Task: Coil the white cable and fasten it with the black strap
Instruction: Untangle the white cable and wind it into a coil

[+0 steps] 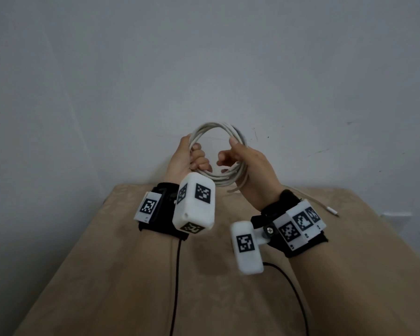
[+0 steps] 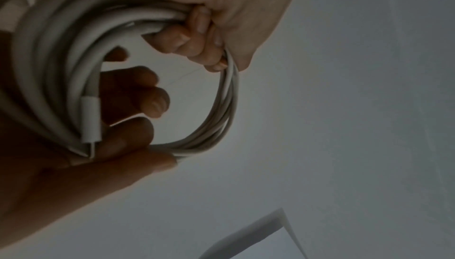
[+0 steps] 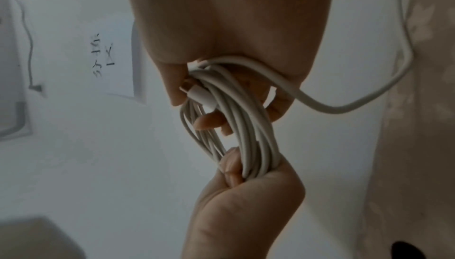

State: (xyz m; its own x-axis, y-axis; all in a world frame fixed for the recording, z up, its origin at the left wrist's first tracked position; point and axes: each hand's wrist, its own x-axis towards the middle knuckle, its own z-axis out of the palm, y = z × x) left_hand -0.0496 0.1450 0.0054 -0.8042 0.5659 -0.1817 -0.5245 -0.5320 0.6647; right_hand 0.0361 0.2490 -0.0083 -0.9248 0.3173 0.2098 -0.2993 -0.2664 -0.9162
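I am holding the white cable (image 1: 218, 151) up above the far edge of the tan table (image 1: 131, 275) as a ring of several loops, my left hand (image 1: 188, 158) curling its fingers tight round the ring's left side and my right hand (image 1: 247, 161) pinching the right side between thumb and fingers. A free tail (image 1: 308, 198) is hanging from the ring's lower right down to the table, its plug (image 1: 332, 211) lying there. To do this well, I judge I should be feeding that tail in as one more loop of matching size while the left hand is clamping every turn; I am seeing no black strap.
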